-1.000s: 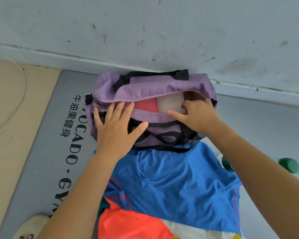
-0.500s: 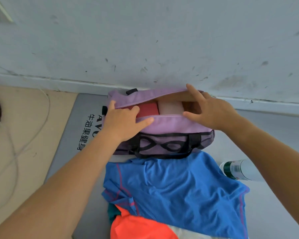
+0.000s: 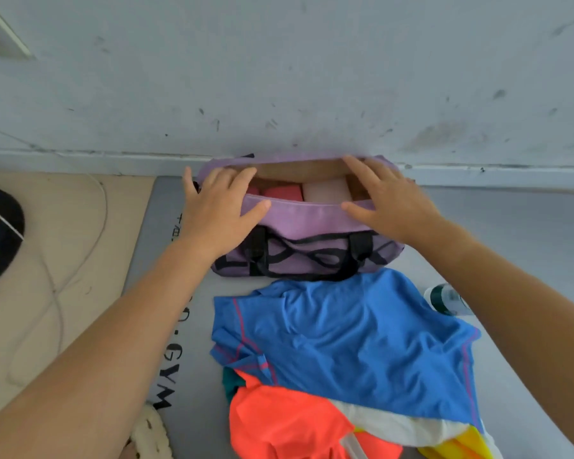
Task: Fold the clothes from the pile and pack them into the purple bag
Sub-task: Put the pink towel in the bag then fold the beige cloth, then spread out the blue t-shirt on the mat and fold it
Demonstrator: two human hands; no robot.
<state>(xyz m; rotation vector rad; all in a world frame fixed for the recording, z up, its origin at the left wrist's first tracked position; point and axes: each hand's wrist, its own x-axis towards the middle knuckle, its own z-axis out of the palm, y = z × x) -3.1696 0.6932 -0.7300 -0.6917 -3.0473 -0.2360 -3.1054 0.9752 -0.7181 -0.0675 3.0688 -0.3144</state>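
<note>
Your left hand point(image 3: 217, 210) and right hand point(image 3: 383, 200), fingers spread and relaxed, rest on the purple bag point(image 3: 307, 240) opening; blue shirt point(image 3: 352, 339) lies just beside it.

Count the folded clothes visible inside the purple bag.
2: a red one toward the left of the opening and a pale pink one beside it on the right. Others may be hidden underneath or behind the hands.

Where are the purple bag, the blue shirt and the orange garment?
purple bag point(image 3: 305, 223): head view, front panel below the opening.
blue shirt point(image 3: 355, 332): head view, middle of the fabric.
orange garment point(image 3: 279, 422): head view, centre of its visible part.
</note>
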